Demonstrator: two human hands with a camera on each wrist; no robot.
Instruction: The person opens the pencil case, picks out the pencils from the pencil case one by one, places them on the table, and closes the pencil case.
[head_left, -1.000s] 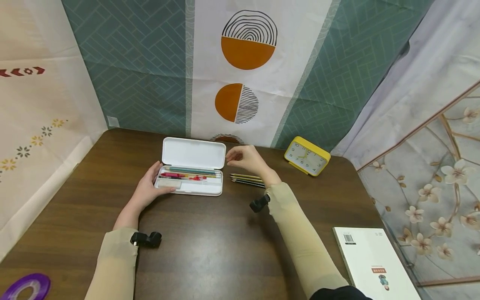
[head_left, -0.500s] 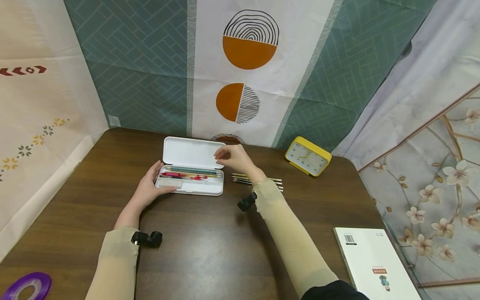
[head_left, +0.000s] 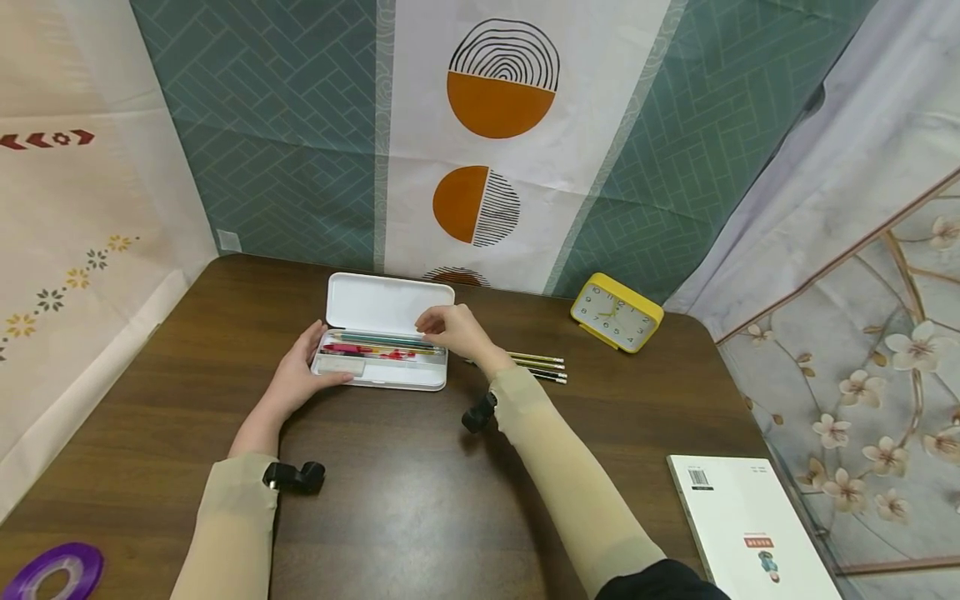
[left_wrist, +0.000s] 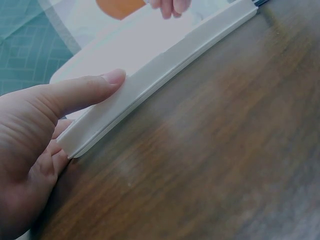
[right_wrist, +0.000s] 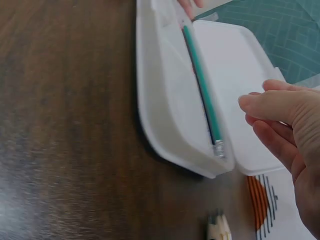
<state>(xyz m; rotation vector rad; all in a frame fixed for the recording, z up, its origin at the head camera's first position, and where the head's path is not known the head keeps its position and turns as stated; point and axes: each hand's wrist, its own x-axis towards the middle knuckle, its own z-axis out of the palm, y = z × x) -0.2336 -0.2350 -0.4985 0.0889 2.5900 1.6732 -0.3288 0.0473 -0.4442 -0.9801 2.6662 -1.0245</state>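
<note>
A white pencil case lies on the wooden table with its lid raised behind it. Inside are teal pencils, a red item and a whitish block. My left hand grips the case's left end, thumb over the front wall, fingers behind the end. My right hand hovers over the case's right end, its fingers loosely bent; the right wrist view shows nothing between them. A green pencil lies in the case below it. Several pencils lie right of the case, partly hidden by my right wrist.
A yellow alarm clock stands at the back right. At the front right lies a white book. A purple tape roll sits at the front left corner. A patterned cloth backdrop rises behind the table.
My right hand has moved left and slightly down, from beside the case's lid to over its right end, uncovering the ends of the loose pencils. My left hand stays in place.
</note>
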